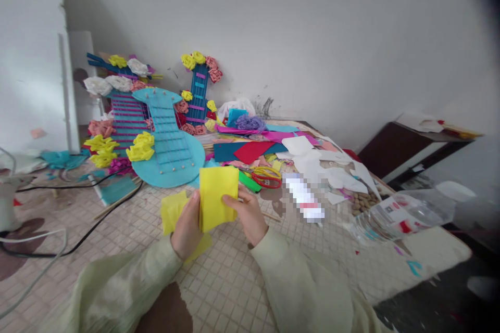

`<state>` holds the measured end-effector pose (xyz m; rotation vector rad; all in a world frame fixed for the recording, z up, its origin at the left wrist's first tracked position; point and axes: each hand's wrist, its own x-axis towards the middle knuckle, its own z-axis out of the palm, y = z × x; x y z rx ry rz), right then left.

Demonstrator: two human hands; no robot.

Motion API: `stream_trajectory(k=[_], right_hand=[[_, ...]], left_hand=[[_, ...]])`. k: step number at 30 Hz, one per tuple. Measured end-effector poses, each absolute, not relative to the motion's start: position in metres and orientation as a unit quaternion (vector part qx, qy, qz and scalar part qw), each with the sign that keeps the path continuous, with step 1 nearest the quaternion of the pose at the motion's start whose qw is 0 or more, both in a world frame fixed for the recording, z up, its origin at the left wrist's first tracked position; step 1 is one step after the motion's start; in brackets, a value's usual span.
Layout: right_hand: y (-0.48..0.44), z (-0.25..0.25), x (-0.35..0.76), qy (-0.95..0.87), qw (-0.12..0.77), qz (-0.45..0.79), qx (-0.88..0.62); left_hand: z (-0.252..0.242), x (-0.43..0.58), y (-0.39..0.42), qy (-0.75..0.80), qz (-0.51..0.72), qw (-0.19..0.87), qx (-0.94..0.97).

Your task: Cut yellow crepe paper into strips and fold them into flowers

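Between my two hands, upright above the table, is a yellow paper rectangle (219, 200); whether it is one sheet or several I cannot tell. My left hand (186, 229) grips its left edge, thumb in front. On the right edge, my right hand (250, 213) pinches it with the thumb on the near face and fingers behind. More yellow paper pieces (172, 210) lie on the table beside and under my left hand. Just behind stand a light blue guitar-shaped cutout (170, 140) with strings and yellow paper flowers (141, 146) at its left.
Red-and-yellow scissors (267, 177) and a green object (249, 182) lie behind my right hand. Coloured sheets (253, 152) and white paper scraps (312, 166) cover the back right. A plastic bottle (402, 216) lies at the right edge. A black cable (105, 225) runs across the left.
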<state>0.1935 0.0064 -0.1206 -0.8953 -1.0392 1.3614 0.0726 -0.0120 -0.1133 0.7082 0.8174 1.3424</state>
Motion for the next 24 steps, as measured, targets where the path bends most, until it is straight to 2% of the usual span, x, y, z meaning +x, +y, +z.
stream_trajectory(k=[6,11,16,24], right_hand=[[0.005,-0.125,0.192,-0.459,0.561,0.574,-0.38],[0.007,-0.123,0.196,-0.48,0.59,0.497,-0.418],[0.008,-0.119,0.199,-0.475,0.533,0.586,-0.384],[0.003,-0.115,0.202,-0.5,0.503,0.609,-0.355]], left_hand=[[-0.116,0.072,-0.015,0.385,0.587,0.643,0.307],[-0.11,0.072,-0.013,0.404,0.601,0.631,0.278],[-0.104,0.072,-0.015,0.409,0.607,0.632,0.255],[-0.102,0.076,-0.021,0.401,0.558,0.656,0.314]])
